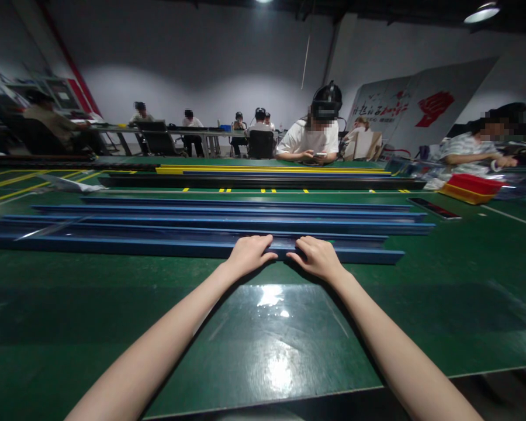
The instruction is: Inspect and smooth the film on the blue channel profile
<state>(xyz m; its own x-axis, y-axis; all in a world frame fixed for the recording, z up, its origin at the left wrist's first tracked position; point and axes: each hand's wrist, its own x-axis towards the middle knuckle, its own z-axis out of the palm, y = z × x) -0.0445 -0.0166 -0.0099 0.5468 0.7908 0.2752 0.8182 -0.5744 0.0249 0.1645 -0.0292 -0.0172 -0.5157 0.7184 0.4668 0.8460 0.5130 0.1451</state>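
Note:
Both hands are on the nearest long blue channel [193, 248], which lies crosswise on the green table [179, 345]. My left hand [249, 255] curls over its near wall, thumb on my side and fingers reaching inside. A short way to the right, my right hand [316, 256] grips the same wall in a similar way, fingers bent. Just behind lie more blue channels [333, 224], parallel to the held one. A strip of clear plastic [48, 227] rests across the left part of the channels.
Farther back lie a yellow strip [267, 169] and a long black profile [263, 182]. To the right are a phone [433, 208] and a red and yellow bin [473, 188]. A person in white [309, 143] sits opposite; another person [473, 146] works at the right.

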